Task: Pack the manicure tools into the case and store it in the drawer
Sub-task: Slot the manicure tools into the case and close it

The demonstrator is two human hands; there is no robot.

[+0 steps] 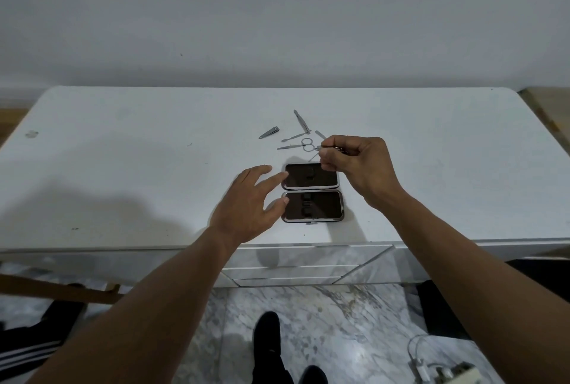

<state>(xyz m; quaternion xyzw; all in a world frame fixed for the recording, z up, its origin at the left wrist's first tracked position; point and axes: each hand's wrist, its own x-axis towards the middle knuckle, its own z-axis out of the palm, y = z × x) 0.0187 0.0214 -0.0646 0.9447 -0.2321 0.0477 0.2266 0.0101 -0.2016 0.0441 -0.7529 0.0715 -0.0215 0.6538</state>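
Fingers of the right hand (354,161), right of centre, pinch a thin metal tool (320,146) whose far end they hide, just above the open case (312,192) at mid-frame. Beside the case's left edge the left hand (246,201) spreads empty, fingertips touching it. Scissors (300,145), clippers (270,132) and other tools lie above on the white cabinet top (123,152); no writing is legible.

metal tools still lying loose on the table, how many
5, maybe more hidden by the right hand: clipper far left, tweezers at back, thin pusher, scissors, short piece by the knuckles. The hand pinches another tool.
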